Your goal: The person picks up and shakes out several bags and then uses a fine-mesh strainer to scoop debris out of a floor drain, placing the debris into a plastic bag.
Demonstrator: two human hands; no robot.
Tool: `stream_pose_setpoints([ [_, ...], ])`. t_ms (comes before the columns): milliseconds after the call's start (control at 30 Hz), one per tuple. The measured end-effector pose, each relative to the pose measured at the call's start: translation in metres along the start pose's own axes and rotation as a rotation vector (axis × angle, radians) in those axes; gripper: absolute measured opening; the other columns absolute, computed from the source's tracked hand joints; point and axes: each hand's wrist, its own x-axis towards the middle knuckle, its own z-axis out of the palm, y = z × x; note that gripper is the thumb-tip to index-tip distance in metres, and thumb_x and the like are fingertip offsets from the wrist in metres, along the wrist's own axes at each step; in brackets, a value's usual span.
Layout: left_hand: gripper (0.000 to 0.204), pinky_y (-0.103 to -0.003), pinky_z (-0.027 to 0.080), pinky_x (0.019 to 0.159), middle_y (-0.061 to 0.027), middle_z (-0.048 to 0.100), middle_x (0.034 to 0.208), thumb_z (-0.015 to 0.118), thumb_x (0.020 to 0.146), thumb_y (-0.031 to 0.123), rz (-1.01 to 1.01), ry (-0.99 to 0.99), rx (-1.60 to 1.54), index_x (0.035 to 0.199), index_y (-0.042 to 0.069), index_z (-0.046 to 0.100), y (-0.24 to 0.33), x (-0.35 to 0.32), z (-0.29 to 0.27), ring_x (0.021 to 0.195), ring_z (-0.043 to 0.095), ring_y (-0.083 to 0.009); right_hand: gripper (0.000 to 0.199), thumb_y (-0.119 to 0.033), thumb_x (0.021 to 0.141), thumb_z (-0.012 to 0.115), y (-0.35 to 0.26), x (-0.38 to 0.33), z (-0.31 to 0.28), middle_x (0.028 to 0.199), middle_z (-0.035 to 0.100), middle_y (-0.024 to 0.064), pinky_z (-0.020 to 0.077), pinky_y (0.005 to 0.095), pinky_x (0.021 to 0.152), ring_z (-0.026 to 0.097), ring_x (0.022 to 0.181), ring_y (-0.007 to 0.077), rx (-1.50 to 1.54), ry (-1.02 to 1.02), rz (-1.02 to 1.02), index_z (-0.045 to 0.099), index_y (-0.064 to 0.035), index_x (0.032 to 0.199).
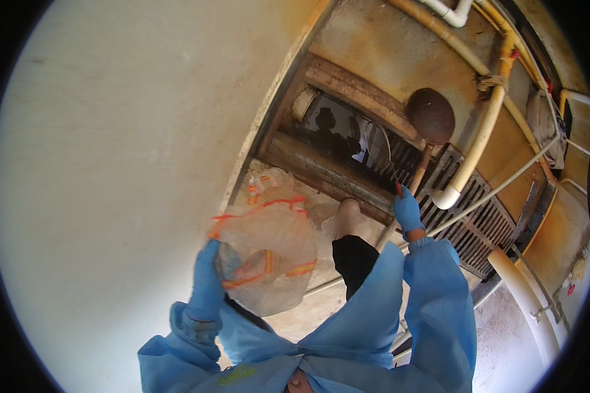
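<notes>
Plastic bag (269,252), clear with orange stripes, hangs open from the left hand (206,278), whose blue-gloved fingers are closed around its near left rim. The bag sits left of the person's white boot (347,216), over the pale concrete ledge beside the large cream wall (111,164). It looks crumpled and mostly slack, so I judge little has gone into it so far, though its inside cannot be read clearly.

Further right, the right hand (406,211), also gloved in blue, is wrapped around the wooden handle (416,180) of a long-handled scoop whose round dark bowl (431,114) points to the far side, held above the open drain pit (344,137). The scoop's bowl appears raised and away from the bag, so emptying anything into the bag looks still to be done. Dark water in the pit reflects a silhouette. A metal grating (465,209) covers the channel to the right, crossed by cream pipes (478,141).
</notes>
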Motion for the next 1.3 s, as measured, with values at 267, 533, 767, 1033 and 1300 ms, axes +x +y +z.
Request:
stream_pose_setpoints([
  [267, 0.051, -0.034, 0.048, 0.089, -0.0107, 0.055, 0.12, 0.054, 0.089, 0.034, 0.094, -0.081, 0.069, 0.13, 0.003, 0.045, -0.01, 0.101, 0.0, 0.106, 0.057, -0.0225, 0.027, -0.015, 0.085, 0.046, 0.09, 0.123, 0.131, 0.087, 0.063, 0.0272, 0.0489, 0.0497, 0.072, 0.062, 0.084, 0.043, -0.148, 0.022, 0.178, 0.056, 0.0017, 0.103],
  [533, 0.054, -0.034, 0.047, 0.09, -0.011, 0.056, 0.119, 0.059, 0.085, 0.035, 0.248, -0.136, 0.158, 0.128, 0.004, 0.046, -0.003, 0.106, 0.008, 0.105, 0.057, -0.022, 0.027, -0.016, 0.084, 0.046, 0.122, 0.136, 0.166, 0.094, 0.062, 0.029, 0.0491, 0.0469, 0.078, 0.06, 0.092, 0.0435, -0.092, 0.03, 0.282, 0.059, 0.0003, 0.101],
  [767, 0.052, -0.034, 0.046, 0.091, -0.0108, 0.056, 0.119, 0.057, 0.087, 0.034, 0.259, -0.065, 0.174, 0.128, 0.005, 0.046, -0.001, 0.11, 0.012, 0.107, 0.056, -0.0224, 0.028, -0.015, 0.083, 0.05, 0.135, 0.145, 0.176, 0.098, 0.063, 0.0276, 0.0482, 0.0462, 0.08, 0.06, 0.095, 0.0419, -0.079, -0.039, 0.365, 0.061, 0.0006, 0.103],
  [1033, 0.049, -0.033, 0.049, 0.086, -0.0083, 0.059, 0.111, 0.06, 0.085, 0.033, 0.269, -0.033, 0.136, 0.124, 0.005, 0.05, -0.008, 0.124, 0.004, 0.098, 0.059, -0.0194, 0.031, -0.024, 0.086, 0.053, 0.152, 0.147, 0.184, 0.085, 0.066, 0.0205, 0.0493, 0.0414, 0.065, 0.064, 0.075, 0.0322, 0.041, -0.154, 0.388, 0.063, -0.0003, 0.102],
  [1300, 0.047, -0.033, 0.05, 0.085, -0.0079, 0.06, 0.111, 0.06, 0.086, 0.031, 0.249, -0.02, 0.16, 0.123, 0.005, 0.051, -0.008, 0.138, 0.001, 0.098, 0.06, -0.0198, 0.03, -0.021, 0.09, 0.051, 0.138, 0.15, 0.179, 0.075, 0.066, 0.0146, 0.041, 0.0341, 0.042, 0.057, 0.05, 0.0198, 0.505, -0.315, 0.551, 0.056, -0.0035, 0.113],
])
